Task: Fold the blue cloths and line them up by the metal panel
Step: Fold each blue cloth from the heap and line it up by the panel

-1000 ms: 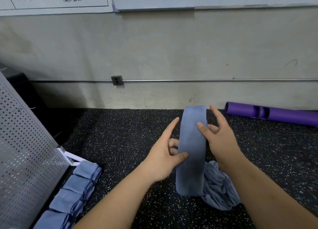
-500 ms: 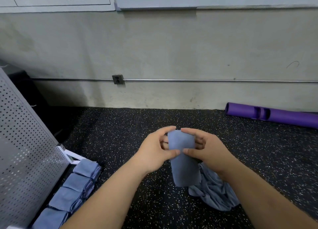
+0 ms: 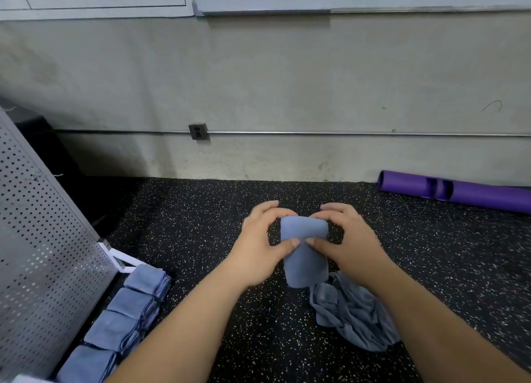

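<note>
the left hand (image 3: 258,247) and right hand (image 3: 347,244), fingers curled, pinch the top bend of the half-folded blue cloth (image 3: 304,259) over the speckled floor (image 3: 201,224). the pinch looks shallow, so layers could slide askew, or the hanging end could snag the crumpled cloth (image 3: 353,316) just below. the folded row (image 3: 126,316) by the metal panel (image 3: 43,253) lies well apart.

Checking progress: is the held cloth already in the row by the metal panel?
No, left hand and right hand hold the cloth apart from the folded row.
</note>
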Action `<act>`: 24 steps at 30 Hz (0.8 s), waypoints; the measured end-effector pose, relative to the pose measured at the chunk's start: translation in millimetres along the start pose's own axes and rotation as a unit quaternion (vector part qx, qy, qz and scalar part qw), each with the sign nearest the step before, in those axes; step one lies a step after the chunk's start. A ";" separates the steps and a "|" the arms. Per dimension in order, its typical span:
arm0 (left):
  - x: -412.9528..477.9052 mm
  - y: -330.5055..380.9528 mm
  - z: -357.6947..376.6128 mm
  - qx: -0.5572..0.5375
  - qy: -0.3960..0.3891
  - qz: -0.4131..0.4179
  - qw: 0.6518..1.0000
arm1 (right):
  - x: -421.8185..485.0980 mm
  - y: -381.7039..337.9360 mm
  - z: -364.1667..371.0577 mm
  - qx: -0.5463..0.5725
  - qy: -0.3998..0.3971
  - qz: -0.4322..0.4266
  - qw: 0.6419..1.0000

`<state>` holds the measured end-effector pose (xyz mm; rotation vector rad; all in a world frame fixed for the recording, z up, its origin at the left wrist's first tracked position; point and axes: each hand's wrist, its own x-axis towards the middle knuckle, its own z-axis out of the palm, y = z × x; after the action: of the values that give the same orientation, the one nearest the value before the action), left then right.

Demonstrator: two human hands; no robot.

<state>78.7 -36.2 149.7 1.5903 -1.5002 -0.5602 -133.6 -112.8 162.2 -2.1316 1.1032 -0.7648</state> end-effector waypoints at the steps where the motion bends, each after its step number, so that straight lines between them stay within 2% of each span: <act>1: -0.2 -1.1 -1.8 -0.041 -0.036 -0.004 0.998 | 1.0 1.2 -2.0 0.040 -0.009 0.011 0.999; 3: -3.3 -2.3 -2.3 -0.098 -0.103 -0.020 0.990 | 2.0 2.3 -4.8 0.147 -0.021 0.035 0.988; 6: -5.7 -3.8 2.5 -0.138 -0.128 -0.042 0.981 | 0.3 -0.9 -6.0 0.280 -0.013 0.071 0.957; 14: -5.6 -0.5 8.1 -0.206 -0.084 -0.062 0.973 | 1.4 -1.1 2.9 0.333 -0.007 0.116 0.936; 19: -7.8 3.4 9.2 -0.218 0.000 -0.066 0.974 | -0.9 0.2 9.8 0.344 -0.107 0.109 0.926; 21: -8.7 1.5 10.6 -0.213 0.011 -0.074 0.974 | 0.0 1.9 14.4 0.331 -0.096 0.109 0.932; 24: -18.6 0.0 13.0 -0.224 -0.014 -0.083 0.971 | 3.0 1.9 23.8 0.313 -0.052 0.121 0.941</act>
<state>65.0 -22.0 138.6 1.3565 -1.1603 -0.9470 -115.9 -110.2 146.0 -1.4549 0.8896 -0.7505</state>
